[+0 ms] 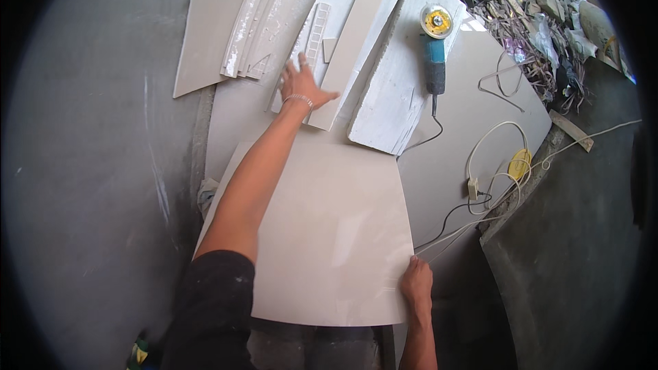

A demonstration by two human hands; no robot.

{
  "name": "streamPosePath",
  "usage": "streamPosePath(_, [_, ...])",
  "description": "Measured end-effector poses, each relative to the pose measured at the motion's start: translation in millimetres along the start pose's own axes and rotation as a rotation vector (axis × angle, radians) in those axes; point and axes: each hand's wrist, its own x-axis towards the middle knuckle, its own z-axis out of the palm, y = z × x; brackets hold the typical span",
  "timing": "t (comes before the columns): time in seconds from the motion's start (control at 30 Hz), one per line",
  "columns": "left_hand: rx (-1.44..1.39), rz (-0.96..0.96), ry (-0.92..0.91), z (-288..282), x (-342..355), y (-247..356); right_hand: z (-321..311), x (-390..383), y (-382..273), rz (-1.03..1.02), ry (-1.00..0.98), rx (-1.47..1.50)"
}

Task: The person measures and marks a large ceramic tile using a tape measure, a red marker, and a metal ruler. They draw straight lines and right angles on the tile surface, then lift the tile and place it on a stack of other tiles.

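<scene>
A large glossy beige tile (pixel 329 233) lies flat in front of me. My right hand (pixel 417 281) is closed on its right edge, near the front corner, with the fingertips partly hidden. My left hand (pixel 301 87) reaches past the tile's far edge, fingers spread and slightly blurred. It is over the cut tile strips, close to a narrow beige strip (pixel 356 41) and a thin ladder-patterned piece (pixel 316 34). Nothing shows in its grasp, and whether it touches the strips I cannot tell.
An angle grinder (pixel 434 62) with a teal body rests on a whitish slab (pixel 397 82), its cord trailing down. Tangled cable with a yellow piece (pixel 519 164) lies at right. More cut tiles (pixel 212 20) lean at far left. Rubble (pixel 528 0) fills the far right.
</scene>
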Motion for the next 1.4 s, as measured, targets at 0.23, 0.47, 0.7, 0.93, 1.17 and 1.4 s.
streamPosePath(0.23, [-0.058,-0.125,0.302,63,58,70,-11,-2,-16,0.072,-0.036,0.024])
streamPosePath(0.47, [0.049,0.098,0.323,65,81,47,-3,-3,-18,0.116,-0.030,0.068])
streamPosePath(0.7, [-0.076,-0.019,0.269,37,73,56,-6,-3,-16,0.108,-0.046,0.029])
streamPosePath(0.93, [-0.126,0.107,0.443,-15,86,-4,-3,-5,-18,0.076,-0.003,0.039])
streamPosePath(1.17, [-0.212,0.052,0.485,-27,137,-68,-4,-5,-21,0.089,-0.008,0.005])
streamPosePath(1.4, [-0.309,0.022,0.620,1,164,-82,-5,-5,-25,0.114,0.000,0.006])
